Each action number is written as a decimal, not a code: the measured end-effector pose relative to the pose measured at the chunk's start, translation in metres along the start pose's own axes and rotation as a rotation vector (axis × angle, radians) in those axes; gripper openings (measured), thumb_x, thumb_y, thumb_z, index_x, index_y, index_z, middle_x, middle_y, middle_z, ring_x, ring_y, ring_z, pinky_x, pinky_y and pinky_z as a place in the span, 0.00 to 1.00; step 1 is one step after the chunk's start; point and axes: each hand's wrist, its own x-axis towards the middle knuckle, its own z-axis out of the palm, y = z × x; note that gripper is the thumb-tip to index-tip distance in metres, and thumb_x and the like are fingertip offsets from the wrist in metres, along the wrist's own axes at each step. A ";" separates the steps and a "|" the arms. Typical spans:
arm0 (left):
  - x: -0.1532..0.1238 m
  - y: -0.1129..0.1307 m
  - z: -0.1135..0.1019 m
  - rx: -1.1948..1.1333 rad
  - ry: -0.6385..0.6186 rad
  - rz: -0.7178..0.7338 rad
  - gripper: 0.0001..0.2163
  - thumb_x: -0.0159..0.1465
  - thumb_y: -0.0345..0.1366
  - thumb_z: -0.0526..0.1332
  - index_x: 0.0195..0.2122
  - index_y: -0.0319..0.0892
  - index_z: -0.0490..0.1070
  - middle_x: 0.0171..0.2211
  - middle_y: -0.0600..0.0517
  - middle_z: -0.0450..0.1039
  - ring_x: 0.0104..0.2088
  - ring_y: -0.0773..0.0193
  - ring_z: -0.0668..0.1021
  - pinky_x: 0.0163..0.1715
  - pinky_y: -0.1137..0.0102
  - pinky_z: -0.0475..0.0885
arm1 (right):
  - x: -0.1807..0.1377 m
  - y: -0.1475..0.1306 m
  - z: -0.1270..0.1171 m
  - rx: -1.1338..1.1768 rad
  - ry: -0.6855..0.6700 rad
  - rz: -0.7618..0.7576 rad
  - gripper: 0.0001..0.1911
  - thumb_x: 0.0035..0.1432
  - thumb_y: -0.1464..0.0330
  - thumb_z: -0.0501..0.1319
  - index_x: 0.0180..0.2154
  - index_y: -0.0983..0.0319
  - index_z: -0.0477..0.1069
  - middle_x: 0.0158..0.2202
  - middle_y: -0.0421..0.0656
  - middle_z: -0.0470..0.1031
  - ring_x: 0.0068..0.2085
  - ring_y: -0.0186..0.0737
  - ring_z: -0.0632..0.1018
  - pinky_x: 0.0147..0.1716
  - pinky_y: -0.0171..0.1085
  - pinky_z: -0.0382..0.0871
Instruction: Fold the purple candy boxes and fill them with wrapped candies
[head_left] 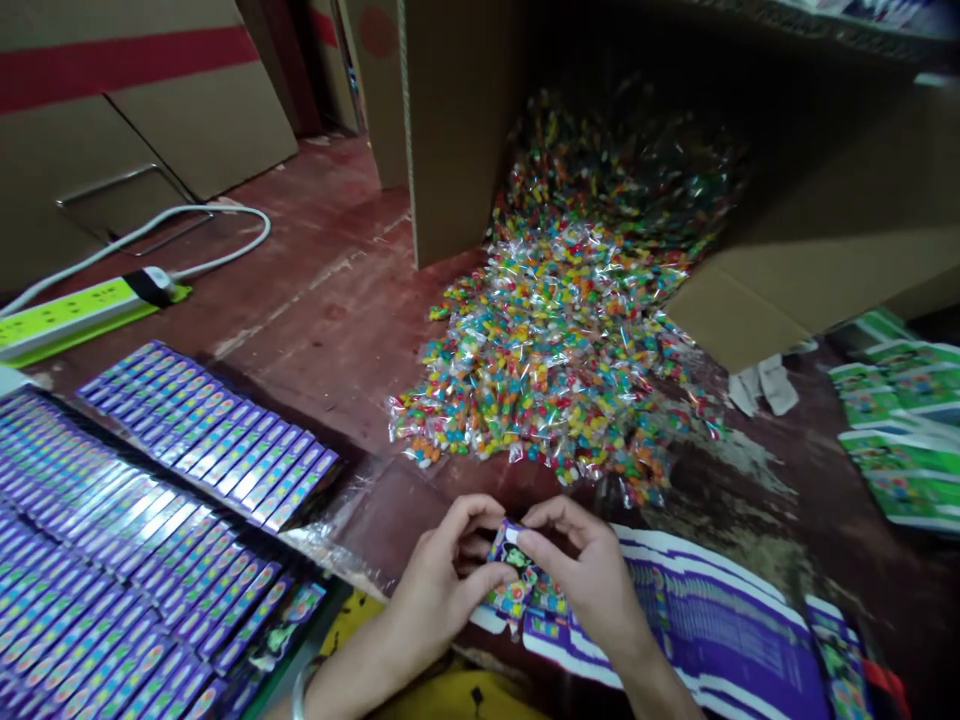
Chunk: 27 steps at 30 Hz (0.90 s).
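Note:
Between both hands is a small purple candy box (pixel 512 560) with a cartoon figure and coloured candies printed on it. My left hand (pixel 454 565) pinches its left side, thumb across the front. My right hand (pixel 577 560) holds its upper right, with the thumb near the top end; the fingers behind are partly hidden. Just right of and below my right hand lies a long row of flat, overlapping purple cartons (pixel 720 625) with white edges. Beyond the hands, a heap of clear packets of colourful candies (pixel 555 340) spills across the surface from a large cardboard box (pixel 817 230).
Filled purple boxes stand in tight rows (pixel 112 540) at left, with another block (pixel 210 430) behind them. A green power strip (pixel 82 305) with a white cable (pixel 225 208) lies at far left. Green flat packs (pixel 900 430) lie at right. Cardboard boxes (pixel 202 100) stand behind.

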 end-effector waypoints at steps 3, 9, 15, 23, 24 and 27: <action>-0.008 0.003 -0.002 0.057 -0.028 0.015 0.21 0.57 0.29 0.68 0.51 0.47 0.66 0.43 0.51 0.73 0.36 0.65 0.77 0.36 0.71 0.75 | -0.001 -0.003 -0.003 0.000 -0.063 0.025 0.11 0.57 0.61 0.66 0.28 0.61 0.71 0.28 0.39 0.73 0.31 0.38 0.72 0.32 0.34 0.66; -0.022 0.006 -0.003 0.042 -0.073 0.027 0.26 0.57 0.26 0.66 0.57 0.48 0.66 0.41 0.52 0.73 0.33 0.67 0.75 0.34 0.73 0.73 | -0.007 -0.002 0.000 0.022 -0.129 -0.012 0.15 0.58 0.60 0.65 0.26 0.62 0.68 0.25 0.36 0.68 0.28 0.34 0.68 0.30 0.33 0.63; -0.032 0.005 -0.003 0.071 0.019 0.046 0.16 0.59 0.27 0.65 0.48 0.44 0.75 0.35 0.54 0.74 0.27 0.70 0.70 0.28 0.77 0.67 | -0.028 0.000 0.012 -0.192 0.016 -0.293 0.14 0.64 0.64 0.59 0.26 0.61 0.70 0.29 0.40 0.72 0.32 0.38 0.74 0.35 0.36 0.67; -0.032 0.003 -0.009 -0.152 0.105 0.090 0.13 0.58 0.34 0.68 0.40 0.42 0.65 0.35 0.55 0.68 0.33 0.67 0.73 0.32 0.74 0.69 | -0.049 -0.008 0.015 -0.670 -0.210 -0.413 0.47 0.45 0.67 0.72 0.65 0.55 0.54 0.65 0.48 0.58 0.63 0.54 0.62 0.61 0.48 0.61; -0.033 0.003 -0.012 -0.096 0.099 0.086 0.13 0.57 0.35 0.69 0.37 0.41 0.64 0.32 0.56 0.67 0.32 0.68 0.72 0.31 0.75 0.68 | -0.047 -0.011 0.014 -0.707 -0.245 -0.417 0.46 0.45 0.67 0.72 0.63 0.55 0.56 0.64 0.48 0.59 0.63 0.53 0.62 0.62 0.48 0.59; -0.036 0.004 -0.026 0.096 0.049 0.048 0.15 0.55 0.35 0.70 0.32 0.41 0.62 0.28 0.58 0.64 0.29 0.69 0.69 0.27 0.77 0.65 | -0.034 -0.022 0.009 -0.728 -0.453 -0.410 0.50 0.39 0.64 0.76 0.63 0.55 0.57 0.63 0.46 0.62 0.61 0.51 0.67 0.59 0.45 0.64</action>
